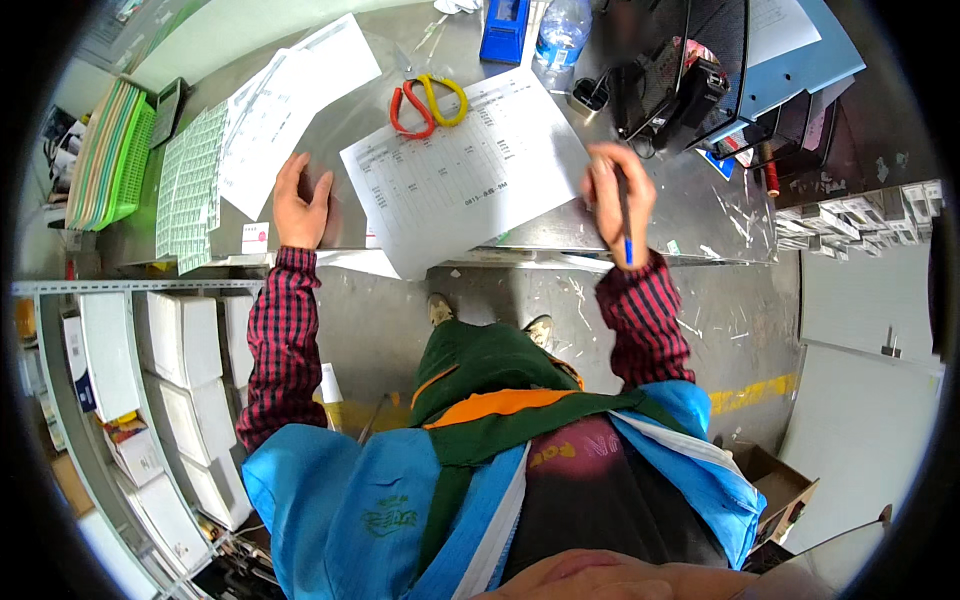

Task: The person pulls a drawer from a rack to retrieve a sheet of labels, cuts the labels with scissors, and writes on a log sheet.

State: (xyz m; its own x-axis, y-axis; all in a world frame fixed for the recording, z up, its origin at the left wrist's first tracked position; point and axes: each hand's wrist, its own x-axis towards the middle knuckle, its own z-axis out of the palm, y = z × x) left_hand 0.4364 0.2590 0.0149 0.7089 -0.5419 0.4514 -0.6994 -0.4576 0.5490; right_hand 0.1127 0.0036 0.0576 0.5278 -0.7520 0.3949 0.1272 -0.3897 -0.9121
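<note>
The right hand [620, 200] grips a pen [627, 218], but the unsecured, overhanging sheet [490, 155] could slip because the left hand [302, 208] lies empty beside it.

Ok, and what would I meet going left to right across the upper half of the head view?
Green basket, green-patterned sheets, left hand, red-and-yellow-handled scissors, clear bottle, right hand holding a pen, blue folder.
</note>
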